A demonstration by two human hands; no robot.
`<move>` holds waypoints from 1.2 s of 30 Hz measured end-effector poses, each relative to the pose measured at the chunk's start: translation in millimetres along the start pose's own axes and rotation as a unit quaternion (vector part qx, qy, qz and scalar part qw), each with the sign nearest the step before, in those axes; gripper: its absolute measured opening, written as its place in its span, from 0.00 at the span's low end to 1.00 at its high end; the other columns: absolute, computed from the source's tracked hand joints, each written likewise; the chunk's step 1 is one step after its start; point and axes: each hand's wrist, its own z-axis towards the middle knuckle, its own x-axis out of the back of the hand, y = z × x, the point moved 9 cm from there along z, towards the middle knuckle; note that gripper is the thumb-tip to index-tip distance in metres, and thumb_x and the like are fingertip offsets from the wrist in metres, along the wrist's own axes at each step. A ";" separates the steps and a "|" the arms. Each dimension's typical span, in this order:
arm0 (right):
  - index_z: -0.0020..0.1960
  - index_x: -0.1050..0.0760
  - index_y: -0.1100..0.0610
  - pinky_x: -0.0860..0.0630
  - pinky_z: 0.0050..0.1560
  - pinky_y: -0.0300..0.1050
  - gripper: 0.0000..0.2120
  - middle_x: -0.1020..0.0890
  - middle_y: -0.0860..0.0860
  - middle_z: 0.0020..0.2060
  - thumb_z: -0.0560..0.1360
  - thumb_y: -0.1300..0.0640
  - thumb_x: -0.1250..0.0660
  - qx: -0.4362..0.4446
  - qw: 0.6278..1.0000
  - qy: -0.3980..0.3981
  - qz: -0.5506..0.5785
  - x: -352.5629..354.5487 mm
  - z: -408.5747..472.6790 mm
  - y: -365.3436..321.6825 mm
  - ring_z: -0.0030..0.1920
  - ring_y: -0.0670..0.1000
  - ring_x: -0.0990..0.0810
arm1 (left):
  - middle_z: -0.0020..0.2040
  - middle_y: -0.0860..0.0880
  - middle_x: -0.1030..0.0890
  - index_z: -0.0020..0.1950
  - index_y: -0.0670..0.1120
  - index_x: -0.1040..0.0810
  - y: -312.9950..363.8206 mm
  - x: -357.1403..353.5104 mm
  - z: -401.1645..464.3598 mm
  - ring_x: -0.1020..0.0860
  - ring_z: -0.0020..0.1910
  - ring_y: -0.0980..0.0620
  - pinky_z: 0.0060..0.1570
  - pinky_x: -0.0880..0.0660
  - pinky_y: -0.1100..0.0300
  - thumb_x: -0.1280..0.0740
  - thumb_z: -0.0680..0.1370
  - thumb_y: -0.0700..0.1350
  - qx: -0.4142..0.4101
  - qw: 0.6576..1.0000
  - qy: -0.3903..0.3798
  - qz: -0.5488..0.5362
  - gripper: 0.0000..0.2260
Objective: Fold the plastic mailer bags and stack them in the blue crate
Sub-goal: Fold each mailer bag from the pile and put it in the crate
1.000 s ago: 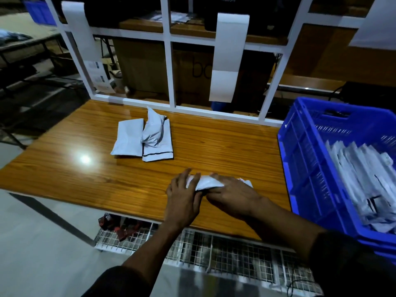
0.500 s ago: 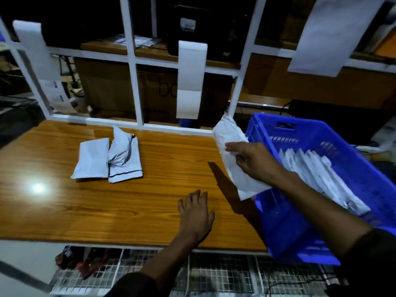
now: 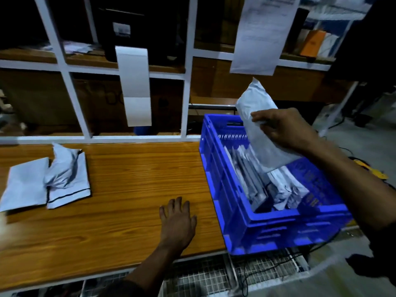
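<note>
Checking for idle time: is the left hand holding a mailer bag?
No, the left hand rests flat and empty on the wooden table.

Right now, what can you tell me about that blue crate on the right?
The blue crate is a rectangular box that looks like moulded plastic, with slotted, vented walls and a handle cut-out in its far end. It sits upright at the right end of the wooden table, its near corner jutting past the table's front edge. Inside, folded white mailer bags stand in leaning rows. The right hand holds one more mailer bag over it.
</note>
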 end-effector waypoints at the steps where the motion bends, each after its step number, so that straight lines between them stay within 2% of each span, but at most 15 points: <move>1: 0.59 0.17 0.57 0.23 0.64 0.54 0.18 0.16 0.54 0.58 0.71 0.70 0.31 -0.016 1.000 -0.014 -0.022 0.9 -2.1 18.0 0.58 0.54 0.17 | 0.78 0.44 0.34 0.75 0.49 0.31 3.5 -2.5 0.9 0.38 0.76 0.40 0.72 0.45 0.33 0.41 0.81 0.60 0.001 1.000 -0.002 0.002 0.25; 5: 0.62 0.19 0.48 0.21 0.56 0.55 0.22 0.16 0.60 0.57 0.71 0.64 0.34 -0.129 0.974 -0.118 -0.142 -10.9 -20.2 85.4 0.56 0.62 0.17 | 0.74 0.44 0.29 0.71 0.49 0.27 4.5 -6.3 1.9 0.33 0.73 0.39 0.69 0.39 0.32 0.41 0.80 0.60 0.003 0.999 0.023 0.024 0.24; 7: 0.63 0.21 0.47 0.24 0.48 0.49 0.21 0.18 0.62 0.57 0.73 0.62 0.35 -0.148 0.950 -0.176 -0.210 -21.6 -36.9 106.8 0.54 0.64 0.19 | 0.75 0.44 0.30 0.72 0.50 0.28 5.3 -5.5 2.2 0.34 0.73 0.40 0.68 0.39 0.32 0.45 0.80 0.60 -0.003 0.999 0.038 0.036 0.25; 9: 0.61 0.21 0.47 0.28 0.44 0.48 0.19 0.19 0.62 0.55 0.74 0.62 0.36 -0.147 0.935 -0.212 -0.245 -33.4 -52.9 119.5 0.53 0.63 0.19 | 0.75 0.44 0.31 0.72 0.50 0.29 5.5 -4.5 1.9 0.35 0.73 0.40 0.68 0.39 0.33 0.47 0.80 0.61 -0.007 0.998 0.049 0.050 0.25; 13: 0.60 0.22 0.50 0.24 0.46 0.49 0.15 0.19 0.59 0.54 0.75 0.58 0.34 -0.137 0.905 -0.251 -0.316 -56.4 -72.6 139.5 0.53 0.61 0.19 | 0.74 0.45 0.29 0.71 0.50 0.27 5.0 -4.7 1.9 0.33 0.73 0.40 0.68 0.38 0.34 0.49 0.80 0.61 -0.007 0.997 0.062 0.055 0.26; 16: 0.60 0.24 0.56 0.23 0.47 0.51 0.12 0.20 0.57 0.55 0.77 0.57 0.36 -0.119 0.885 -0.271 -0.358 -73.0 -83.9 149.1 0.54 0.60 0.19 | 0.73 0.45 0.29 0.71 0.50 0.27 5.9 -2.9 1.5 0.33 0.72 0.41 0.68 0.37 0.35 0.49 0.80 0.61 -0.009 0.996 0.069 0.059 0.26; 19: 0.59 0.25 0.56 0.23 0.50 0.53 0.10 0.20 0.56 0.55 0.79 0.58 0.39 -0.097 0.878 -0.277 -0.378 -90.0 -89.6 155.0 0.57 0.59 0.20 | 0.73 0.45 0.29 0.70 0.50 0.27 7.3 0.2 -0.1 0.32 0.71 0.41 0.67 0.36 0.35 0.48 0.80 0.61 -0.013 0.996 0.073 0.058 0.26; 22: 0.60 0.25 0.56 0.23 0.53 0.53 0.11 0.20 0.56 0.58 0.80 0.58 0.40 -0.106 0.875 -0.289 -0.374 -106.9 -90.4 160.7 0.60 0.60 0.22 | 0.73 0.45 0.29 0.70 0.50 0.27 7.2 0.7 0.5 0.32 0.72 0.41 0.68 0.36 0.36 0.48 0.80 0.61 -0.009 0.996 0.072 0.057 0.25; 25: 0.62 0.25 0.57 0.24 0.51 0.53 0.11 0.20 0.56 0.58 0.81 0.57 0.37 -0.129 0.879 -0.281 -0.364 -115.5 -88.4 165.0 0.60 0.62 0.22 | 0.72 0.45 0.28 0.69 0.51 0.27 7.4 1.5 1.1 0.32 0.71 0.41 0.67 0.36 0.37 0.47 0.79 0.61 -0.008 0.996 0.074 0.054 0.25; 27: 0.60 0.26 0.57 0.25 0.49 0.52 0.10 0.21 0.57 0.58 0.80 0.59 0.38 -0.135 0.886 -0.287 -0.337 -122.9 -90.4 168.9 0.59 0.62 0.22 | 0.71 0.46 0.28 0.69 0.51 0.27 7.6 1.9 1.9 0.32 0.70 0.41 0.67 0.36 0.37 0.46 0.79 0.61 -0.006 0.996 0.074 0.051 0.24; 30: 0.55 0.26 0.59 0.28 0.44 0.52 0.07 0.21 0.60 0.55 0.78 0.62 0.39 -0.135 0.907 -0.275 -0.290 -128.6 -93.3 170.8 0.54 0.63 0.21 | 0.71 0.46 0.27 0.68 0.51 0.27 7.9 3.1 2.8 0.32 0.70 0.41 0.67 0.37 0.38 0.46 0.79 0.61 -0.005 0.996 0.077 0.054 0.24; 32: 0.52 0.26 0.59 0.26 0.41 0.51 0.05 0.21 0.61 0.51 0.77 0.63 0.38 -0.135 0.918 -0.264 -0.263 -130.3 -94.1 170.7 0.49 0.62 0.21 | 0.71 0.46 0.28 0.68 0.51 0.27 8.2 3.5 2.5 0.32 0.70 0.42 0.67 0.38 0.38 0.46 0.79 0.61 -0.002 0.995 0.075 0.061 0.23; 36: 0.52 0.22 0.57 0.21 0.42 0.54 0.09 0.19 0.60 0.47 0.74 0.66 0.36 -0.134 0.936 -0.252 -0.207 -137.3 -91.7 166.7 0.45 0.61 0.20 | 0.70 0.46 0.27 0.67 0.51 0.27 8.1 4.3 1.6 0.31 0.69 0.42 0.66 0.37 0.39 0.45 0.78 0.61 0.001 0.995 0.077 0.065 0.23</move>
